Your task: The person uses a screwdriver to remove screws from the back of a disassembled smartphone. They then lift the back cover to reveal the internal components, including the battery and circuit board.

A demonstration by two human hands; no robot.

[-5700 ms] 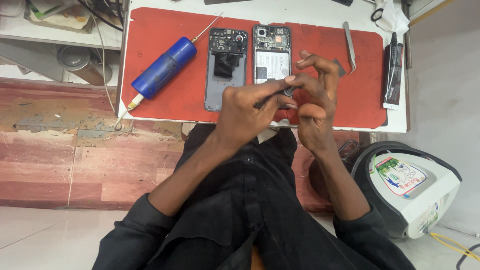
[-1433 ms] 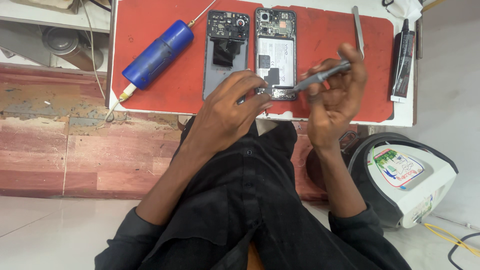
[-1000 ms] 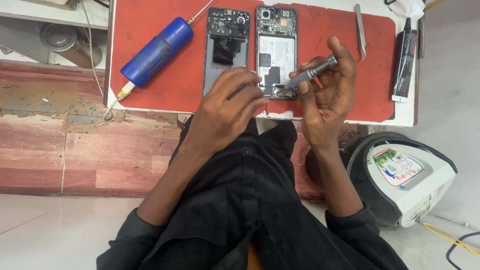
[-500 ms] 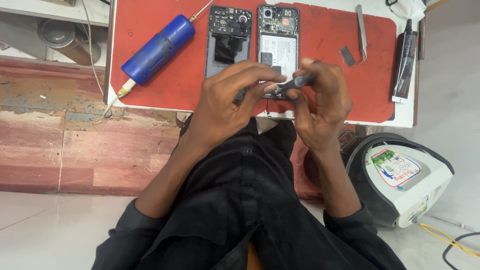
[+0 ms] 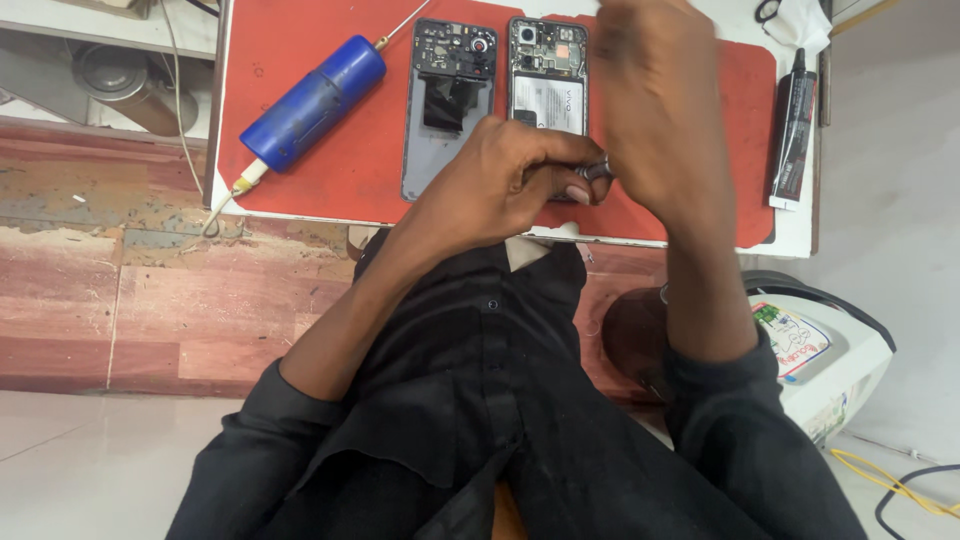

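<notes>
Red mat (image 5: 330, 170) under curled left hand (image 5: 500, 185), raised right hand (image 5: 660, 110).

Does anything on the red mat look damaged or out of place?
Nothing is spilled or broken. The phone lies opened, its back cover beside it. The left hand pinches a small metal tool; the right hand is blurred.

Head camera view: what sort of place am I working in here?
Probably a phone repair bench: an opened phone with exposed circuit board lies beside its detached grey back shell on a red work mat, with a blue cylindrical tool and a black tube nearby.
</notes>
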